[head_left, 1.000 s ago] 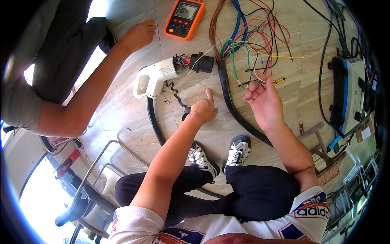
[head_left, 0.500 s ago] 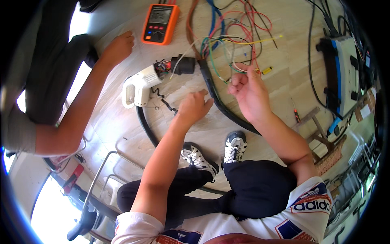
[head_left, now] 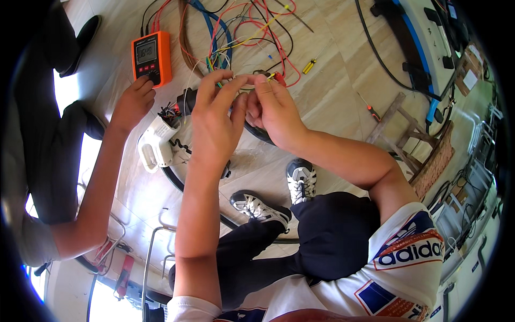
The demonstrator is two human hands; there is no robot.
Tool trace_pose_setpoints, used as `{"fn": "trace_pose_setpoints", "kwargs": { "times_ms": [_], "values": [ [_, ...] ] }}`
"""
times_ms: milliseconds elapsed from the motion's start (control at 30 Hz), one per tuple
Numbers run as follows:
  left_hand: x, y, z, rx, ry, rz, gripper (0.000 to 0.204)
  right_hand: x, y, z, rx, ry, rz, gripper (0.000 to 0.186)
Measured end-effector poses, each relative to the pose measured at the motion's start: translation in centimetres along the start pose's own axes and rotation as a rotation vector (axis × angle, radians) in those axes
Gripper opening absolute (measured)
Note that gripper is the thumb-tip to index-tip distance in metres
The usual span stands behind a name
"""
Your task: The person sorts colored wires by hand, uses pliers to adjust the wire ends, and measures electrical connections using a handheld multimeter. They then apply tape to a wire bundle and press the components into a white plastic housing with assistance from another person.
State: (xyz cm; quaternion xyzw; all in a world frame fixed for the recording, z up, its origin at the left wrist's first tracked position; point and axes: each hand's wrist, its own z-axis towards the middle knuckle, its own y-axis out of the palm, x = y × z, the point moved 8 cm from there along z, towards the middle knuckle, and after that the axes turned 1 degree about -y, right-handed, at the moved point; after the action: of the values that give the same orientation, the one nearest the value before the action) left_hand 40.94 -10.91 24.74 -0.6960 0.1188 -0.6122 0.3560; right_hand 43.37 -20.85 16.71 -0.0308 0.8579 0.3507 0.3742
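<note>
My left hand (head_left: 217, 110) and my right hand (head_left: 273, 107) meet at the top centre, fingertips pinching thin wires with small ends, partly hidden by the fingers. A bundle of coloured wires (head_left: 251, 29) spreads beyond them. Left of my hands, a white connector handle (head_left: 158, 140) lies with internal wires exposed beside a black cylindrical housing (head_left: 188, 100), partly behind my left hand. An orange meter (head_left: 163, 56) with a display and leads lies at the upper left. A small yellow tool (head_left: 309, 66) lies right of the wires.
A co-worker's hand (head_left: 134, 104) reaches toward the meter's controls from the left. At right are a screwdriver (head_left: 374, 111), a wooden stool (head_left: 402, 126) and a white-and-blue equipment case (head_left: 428, 48). A metal tube frame (head_left: 153, 239) stands lower left; thick black cable crosses the floor.
My left hand has risen from over the floor to join my right, and both now hold wires. The co-worker's hand has moved to the meter. The view has shifted.
</note>
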Motion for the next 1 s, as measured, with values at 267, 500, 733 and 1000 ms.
{"fn": "trace_pose_setpoints", "kwargs": {
  "times_ms": [267,500,733,1000],
  "values": [
    [0.9,0.5,1.2,-0.064,0.19,-0.011,0.021,-0.1,-0.2,-0.1,0.002,0.009,-0.081,0.043],
    [0.2,1.6,1.7,-0.212,0.092,-0.026,0.015,0.7,-0.4,0.3,0.021,0.022,-0.048,0.043],
    [-2.0,2.3,1.4,-0.366,-0.264,-0.309,0.012,0.2,-0.3,0.3,-0.017,0.011,-0.104,0.052],
    [-3.1,3.7,1.2,-0.382,-0.384,-0.577,0.011,0.9,-0.7,0.2,-0.089,0.066,-0.034,0.052]
  ]
}}
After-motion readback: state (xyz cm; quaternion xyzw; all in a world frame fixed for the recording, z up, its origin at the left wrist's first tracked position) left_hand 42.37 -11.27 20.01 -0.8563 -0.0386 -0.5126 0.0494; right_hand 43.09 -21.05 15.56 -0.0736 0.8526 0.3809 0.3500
